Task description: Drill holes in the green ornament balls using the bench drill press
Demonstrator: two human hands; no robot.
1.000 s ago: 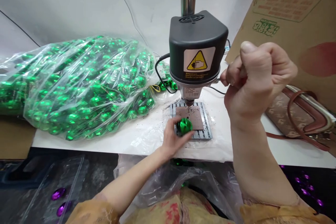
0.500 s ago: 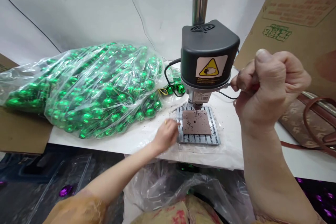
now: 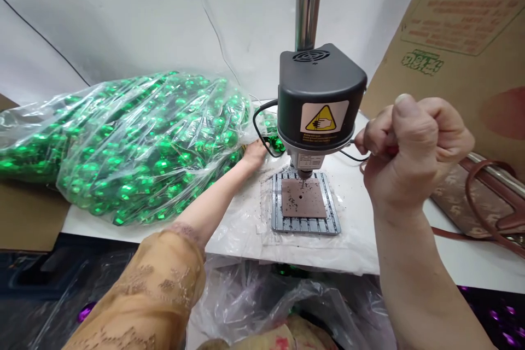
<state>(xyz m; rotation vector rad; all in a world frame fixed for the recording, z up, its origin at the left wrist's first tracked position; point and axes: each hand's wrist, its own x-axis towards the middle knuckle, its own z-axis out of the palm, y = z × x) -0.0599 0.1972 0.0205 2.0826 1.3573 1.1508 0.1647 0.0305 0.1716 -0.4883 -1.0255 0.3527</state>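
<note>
Two hands around a drill (image 3: 322, 93)
The right hand (image 3: 410, 147), at four o'clock, is clenched on its lever (image 3: 351, 143); the left hand (image 3: 256, 154), at eight, is beside green balls (image 3: 279, 145), grip unclear.

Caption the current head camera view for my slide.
Right hand gripping metal lever of black drill press, left hand near shiny green faceted balls.

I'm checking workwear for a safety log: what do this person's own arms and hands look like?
Both the left hand and right hand are bare, with no gloves showing. The left arm wears a loose mustard-orange sleeve with darker lacy or embroidered patterning. The right forearm is bare as far as visible.
</note>
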